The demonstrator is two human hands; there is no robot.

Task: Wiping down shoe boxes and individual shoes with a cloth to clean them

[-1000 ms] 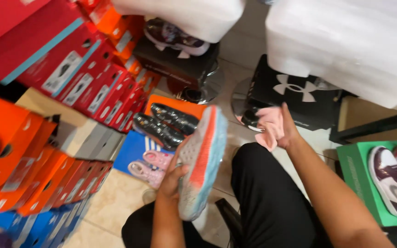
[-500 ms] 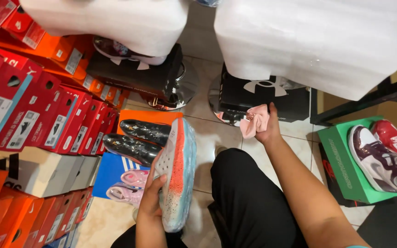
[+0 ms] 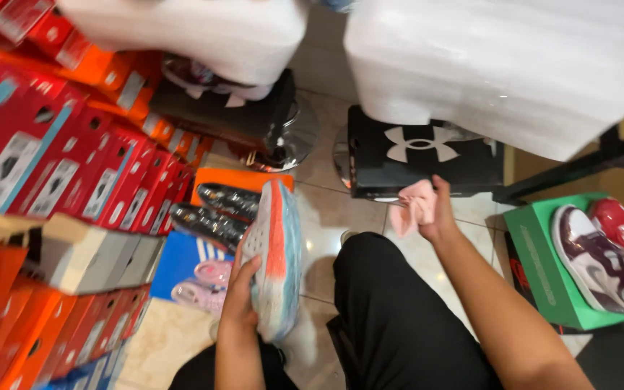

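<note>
Shoe (image 3: 274, 260) with an orange and light blue sole sits sole-up in the left hand (image 3: 240, 300), whose fingers curl around its side. The right hand (image 3: 438, 213) pinches a pink cloth (image 3: 413, 206) off to the side, not touching the shoe, so wiping looks not yet done. Below is a pale tiled floor (image 3: 326, 217), with red and orange boxes (image 3: 74, 173) stacked close by.

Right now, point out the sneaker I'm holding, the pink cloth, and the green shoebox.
sneaker (image 3: 274, 260), head view, on its orange and pale blue sole, held in the left hand.
pink cloth (image 3: 413, 207), head view, on the bunched middle, in the right hand.
green shoebox (image 3: 543, 263), head view, on its front wall.
</note>
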